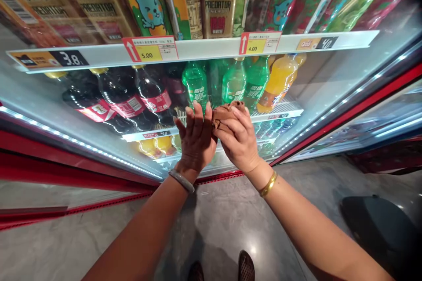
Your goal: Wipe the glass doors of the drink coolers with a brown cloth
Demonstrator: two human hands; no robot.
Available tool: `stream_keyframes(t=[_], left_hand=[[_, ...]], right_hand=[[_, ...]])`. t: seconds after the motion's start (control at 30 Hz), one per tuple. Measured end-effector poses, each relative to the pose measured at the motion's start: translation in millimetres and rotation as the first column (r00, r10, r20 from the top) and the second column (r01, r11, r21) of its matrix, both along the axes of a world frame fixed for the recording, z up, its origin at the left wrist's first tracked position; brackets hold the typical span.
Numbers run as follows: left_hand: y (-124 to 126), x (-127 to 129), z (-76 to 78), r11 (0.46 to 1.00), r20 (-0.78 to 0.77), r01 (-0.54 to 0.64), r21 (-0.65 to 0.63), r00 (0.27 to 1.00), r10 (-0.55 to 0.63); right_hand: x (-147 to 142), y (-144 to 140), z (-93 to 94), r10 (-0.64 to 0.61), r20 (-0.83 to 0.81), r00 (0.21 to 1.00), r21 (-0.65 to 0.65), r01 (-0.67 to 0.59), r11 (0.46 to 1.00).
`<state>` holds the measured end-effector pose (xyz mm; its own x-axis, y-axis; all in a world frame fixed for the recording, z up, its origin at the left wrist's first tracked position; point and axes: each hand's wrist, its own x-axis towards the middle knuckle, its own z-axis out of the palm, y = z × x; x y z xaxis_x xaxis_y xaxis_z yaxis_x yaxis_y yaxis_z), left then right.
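The right hand (240,140) had its grip clamped on a brown cloth (221,117), partly finger-covered, before green bottles (234,81); the left hand (198,140), fingers extended, adjoined it, thumb unclear. A shelf edge (150,135) stood near; floor (224,219) stretched below.

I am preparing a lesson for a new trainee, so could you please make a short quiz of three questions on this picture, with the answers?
1. Which hand grips the crumpled brown item?
2. True or false: the grey bangle is worn on the left arm.
3. Which price does the right-hand red-edged tag on the upper shelf edge show?
A) 3.8
B) 4.00
C) 5.00

Key:
1. The right hand.
2. True.
3. B.
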<state>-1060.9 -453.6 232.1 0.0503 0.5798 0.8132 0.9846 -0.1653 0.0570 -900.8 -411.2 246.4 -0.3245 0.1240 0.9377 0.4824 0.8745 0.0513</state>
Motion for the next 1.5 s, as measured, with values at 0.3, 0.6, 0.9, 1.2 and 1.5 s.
stream_keyframes(t=[0.3,0.6,0.9,1.2,1.5], left_hand=[[9,35,-1.9,1.0,-0.077,0.02,-0.025,0.997,-0.022],[25,74,10.8,1.0,-0.082,0.024,0.011,0.996,-0.023],[41,99,52.7,0.999,-0.107,0.0,0.053,0.994,0.006],[54,130,79.0,0.998,-0.097,0.036,0.047,0.995,-0.031],[75,165,127.3,0.999,-0.089,0.028,-0.04,0.996,-0.032]], right_hand=[[63,21,-7.1,-0.016,0.079,0.997,-0.072,0.022,0.997],[76,26,0.8,-0.001,-0.002,1.0,-0.106,0.0,0.994],[109,39,25.7,-0.07,-0.133,0.989,-0.188,0.044,0.981],[138,59,83.9,-0.09,-0.209,0.974,-0.13,0.064,0.989],[147,58,108.3,-0.047,-0.188,0.981,-0.172,0.014,0.985]])
